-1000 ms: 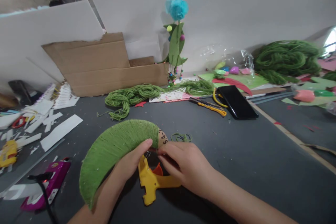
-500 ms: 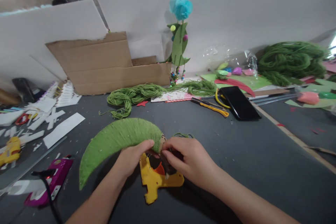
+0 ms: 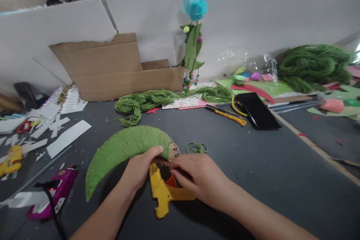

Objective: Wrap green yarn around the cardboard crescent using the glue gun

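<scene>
Dark grey and speckled with bits, our worktop (image 3: 267,165) runs back to white boards (image 3: 253,15). We have a crescent wrapped in green yarn (image 3: 126,148) in front of us, held up over the worktop, its right end (image 3: 173,150) bare brown card with black characters. Our left hand (image 3: 142,167) grips the crescent near that end, thumb on top and fingers beneath. Our right hand (image 3: 197,170) is pinched at the bare edge; we cannot tell whether yarn or card sits between its fingertips. On the crescent's near side, partly behind our right hand, lies a yellow glue gun (image 3: 161,195). Just beyond the crescent's bare end are loose green yarn loops (image 3: 199,148). Farther behind the crescent we see a red star (image 3: 153,110), a green yarn skein (image 3: 135,101), a cardboard sheet (image 3: 107,67) and a blue flower (image 3: 196,7). Beyond the crescent to its right lie a yellow-handled utility knife (image 3: 230,118) and a black smartphone (image 3: 258,110); to its left, a white strip (image 3: 67,138).
</scene>
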Demonstrator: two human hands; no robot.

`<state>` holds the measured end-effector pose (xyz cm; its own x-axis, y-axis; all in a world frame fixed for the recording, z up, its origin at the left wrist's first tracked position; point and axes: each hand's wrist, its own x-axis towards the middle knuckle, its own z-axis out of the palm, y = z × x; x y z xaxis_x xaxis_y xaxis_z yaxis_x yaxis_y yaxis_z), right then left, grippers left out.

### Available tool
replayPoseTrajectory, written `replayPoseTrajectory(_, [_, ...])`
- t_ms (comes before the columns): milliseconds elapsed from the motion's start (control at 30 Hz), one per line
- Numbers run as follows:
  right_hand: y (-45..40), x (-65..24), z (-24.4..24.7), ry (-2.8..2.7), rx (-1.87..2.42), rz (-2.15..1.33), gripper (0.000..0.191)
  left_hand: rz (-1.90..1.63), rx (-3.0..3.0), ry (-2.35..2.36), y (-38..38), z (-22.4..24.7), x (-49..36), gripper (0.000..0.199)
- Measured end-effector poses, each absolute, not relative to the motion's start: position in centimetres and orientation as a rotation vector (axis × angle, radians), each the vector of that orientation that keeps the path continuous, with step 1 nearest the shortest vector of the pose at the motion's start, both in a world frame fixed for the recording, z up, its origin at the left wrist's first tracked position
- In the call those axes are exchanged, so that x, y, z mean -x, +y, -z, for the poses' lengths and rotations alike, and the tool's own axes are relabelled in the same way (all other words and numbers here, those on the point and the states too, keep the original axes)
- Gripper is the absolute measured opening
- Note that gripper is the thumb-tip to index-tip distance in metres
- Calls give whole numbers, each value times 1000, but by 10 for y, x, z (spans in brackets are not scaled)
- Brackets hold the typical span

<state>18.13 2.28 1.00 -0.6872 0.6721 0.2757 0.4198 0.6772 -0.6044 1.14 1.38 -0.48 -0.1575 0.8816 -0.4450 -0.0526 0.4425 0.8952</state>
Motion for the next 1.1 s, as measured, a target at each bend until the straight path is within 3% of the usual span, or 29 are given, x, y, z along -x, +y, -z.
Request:
replayPoseTrajectory(267, [28,-185,-18,-2313,923,-782,14,-798,-936,1636,8,-10,-11,25])
replayPoseTrajectory(567, [32,-187,-18,-2179,1089,-830,9,-792,-794,1256,7,-1,1,18])
replayPoseTrajectory(1100, [38,-202,-25,-2316,747,-713,11,-821,-713,1125,7,-4,0,15])
